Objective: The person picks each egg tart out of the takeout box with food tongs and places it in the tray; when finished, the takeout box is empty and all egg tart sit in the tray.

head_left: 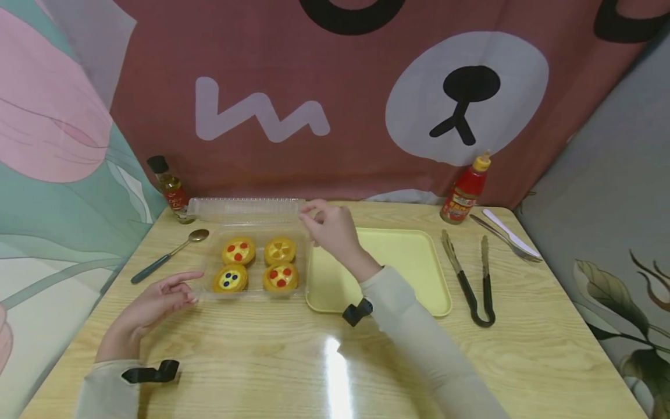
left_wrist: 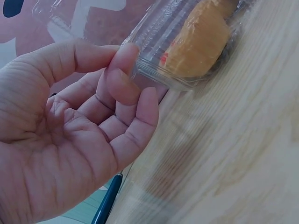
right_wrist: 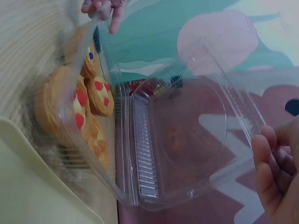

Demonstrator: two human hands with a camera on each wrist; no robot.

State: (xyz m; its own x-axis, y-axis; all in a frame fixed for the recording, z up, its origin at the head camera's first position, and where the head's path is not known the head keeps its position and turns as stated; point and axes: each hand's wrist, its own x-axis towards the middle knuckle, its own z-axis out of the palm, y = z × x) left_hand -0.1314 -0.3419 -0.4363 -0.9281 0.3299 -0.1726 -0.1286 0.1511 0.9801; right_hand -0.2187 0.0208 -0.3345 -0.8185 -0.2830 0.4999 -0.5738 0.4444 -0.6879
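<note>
Plainly, clear lid pinched by edge between right fingers.

Right hand cut off by right wrist view's edge.

Right hand pinches between fingers, while left hand's thumb meets its forefinger.

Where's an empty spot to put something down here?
The table is bare in front of the clear box, right of the left hand, and right of the tongs, in front of the cutlery. The yellow tray looks bare, but the right arm crosses over it. Back left is crowded: spoon, dark-capped bottle, box.
</note>
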